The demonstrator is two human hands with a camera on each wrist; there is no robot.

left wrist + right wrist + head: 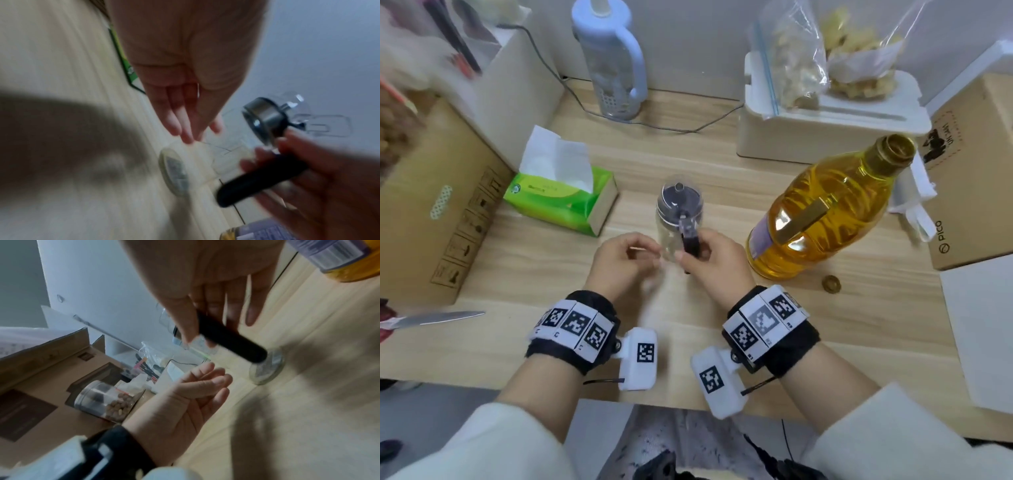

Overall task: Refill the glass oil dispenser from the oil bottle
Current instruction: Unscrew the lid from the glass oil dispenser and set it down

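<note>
A: Dispenser [677, 219] standing mid-bench, lid still on, jar looking empty. Bottle [822, 209] at three o'clock of it, uncapped already, cap [831, 283] lying near its base at six o'clock.

B: Right hand [714, 255] wrapped round the black handle [690, 245]. Left hand [625, 258] just beside the jar at nine o'clock, fingers loosely bent, holding nothing. Touching the glass or not? Hard to say, wrist views badly smeared.

A: Step in hand, by the look of it: getting the lid off before any pouring.

B: Best done with the left hand closed firmly round the glass low down, and the turning done at the metal collar [265, 120], not by levering on the handle.

A: Worth keeping the jar flat on the bench [722, 171] throughout. Smooth glass, possibly oily; easy to slip if lifted.

B: Lid set down afterwards at nine o'clock, toward the tissues [561, 202], well clear of the bottle's path.

A: Then the pour. Bottle nearly full, so heavy and quick to gush. Slow tilt, both hands if need be, mouth brought close over the jar opening.

B: Jar narrow beside that bottle. Thin stream only, stopping short of the rim so the lid can go back on without overflow.

A: Tissues handy for drips, at least.
</note>
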